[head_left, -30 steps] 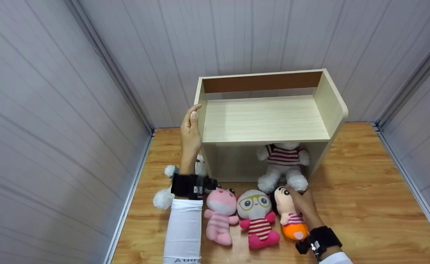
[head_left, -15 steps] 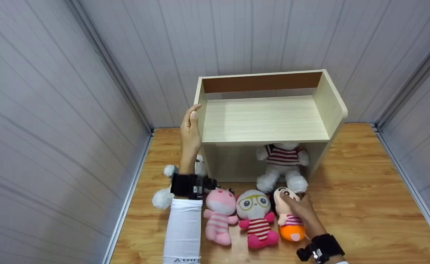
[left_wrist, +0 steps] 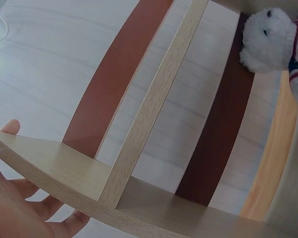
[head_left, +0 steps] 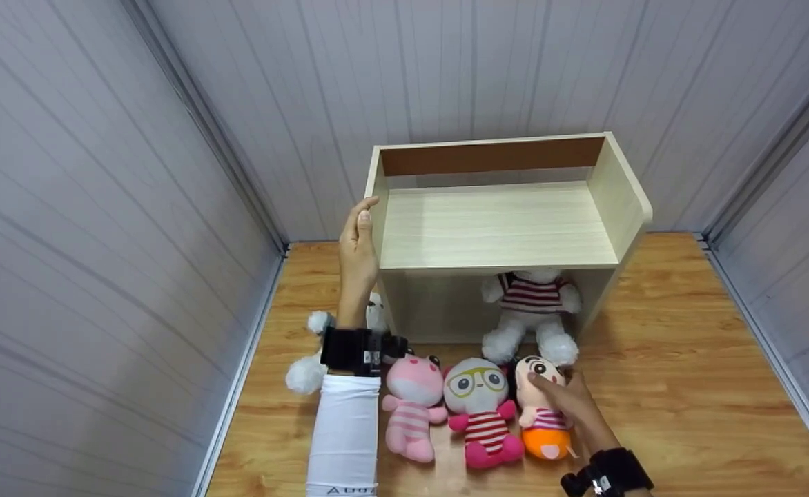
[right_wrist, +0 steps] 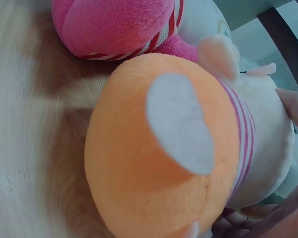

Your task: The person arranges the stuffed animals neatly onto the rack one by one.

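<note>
My left hand (head_left: 358, 241) rests with straight fingers against the left side panel of a pale wooden shelf unit (head_left: 494, 228); the left wrist view shows its fingers (left_wrist: 20, 198) under the panel's edge (left_wrist: 64, 173). My right hand (head_left: 567, 397) grips the head and body of a small orange-bottomed plush doll (head_left: 541, 417), whose orange base (right_wrist: 154, 158) fills the right wrist view. A white plush bear in a striped shirt (head_left: 530, 310) sits in the shelf's lower compartment.
A pink plush (head_left: 411, 407) and a grey-headed plush with glasses (head_left: 482, 411) lie in a row left of the orange doll. Another white plush (head_left: 311, 359) lies behind my left forearm. Grey panelled walls enclose the wooden table (head_left: 687, 359).
My right hand left the white bear's foot, moved back toward me and closed round the orange doll. The left hand has not moved.
</note>
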`<state>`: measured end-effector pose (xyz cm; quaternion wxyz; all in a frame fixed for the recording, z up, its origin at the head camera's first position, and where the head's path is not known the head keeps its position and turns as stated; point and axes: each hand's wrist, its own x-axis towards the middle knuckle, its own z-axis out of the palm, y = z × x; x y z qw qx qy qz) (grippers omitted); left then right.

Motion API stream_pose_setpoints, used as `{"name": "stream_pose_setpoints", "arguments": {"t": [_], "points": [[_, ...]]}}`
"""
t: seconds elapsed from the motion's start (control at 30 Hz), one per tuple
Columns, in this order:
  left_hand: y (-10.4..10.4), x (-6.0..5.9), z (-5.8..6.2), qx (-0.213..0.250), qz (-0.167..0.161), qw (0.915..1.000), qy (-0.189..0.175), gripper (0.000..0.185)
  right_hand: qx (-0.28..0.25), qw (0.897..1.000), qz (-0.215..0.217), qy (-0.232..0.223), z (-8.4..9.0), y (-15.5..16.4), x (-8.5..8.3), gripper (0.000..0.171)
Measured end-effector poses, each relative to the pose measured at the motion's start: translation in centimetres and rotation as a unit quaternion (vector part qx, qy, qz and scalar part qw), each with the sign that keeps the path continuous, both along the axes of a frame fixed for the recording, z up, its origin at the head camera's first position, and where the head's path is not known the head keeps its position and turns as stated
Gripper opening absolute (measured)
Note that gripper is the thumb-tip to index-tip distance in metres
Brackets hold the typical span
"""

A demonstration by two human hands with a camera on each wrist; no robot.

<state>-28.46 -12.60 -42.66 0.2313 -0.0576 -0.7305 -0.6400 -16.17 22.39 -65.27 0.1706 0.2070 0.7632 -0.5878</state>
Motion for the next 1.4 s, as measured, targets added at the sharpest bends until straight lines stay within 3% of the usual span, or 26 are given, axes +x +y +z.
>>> {"name": "stream_pose_setpoints", "arguments": {"t": [0.5, 0.73, 0.97, 1.4], "points": [[0.1, 0.0, 0.1, -0.005, 0.000, 1.0000, 0.006, 0.038, -0.018, 0.998, -0.036, 0.046, 0.0, -0.1, 0.4, 0.096], [0.0, -0.1, 0.1, -0.001, -0.003, 0.9999, 0.012, 0.038, -0.027, 0.998, -0.041, 0.036, 0.2, -0.1, 0.8, 0.103], [0.0, 0.0, 0.1, -0.002, 0.000, 1.0000, 0.006, 0.038, -0.011, 0.998, -0.038, 0.040, 0.6, -0.2, 1.3, 0.095], [0.3, 0.0, 0.1, 0.004, 0.001, 1.0000, 0.003, 0.038, -0.009, 0.998, -0.053, 0.031, 1.9, -0.2, 2.2, 0.100]]}}
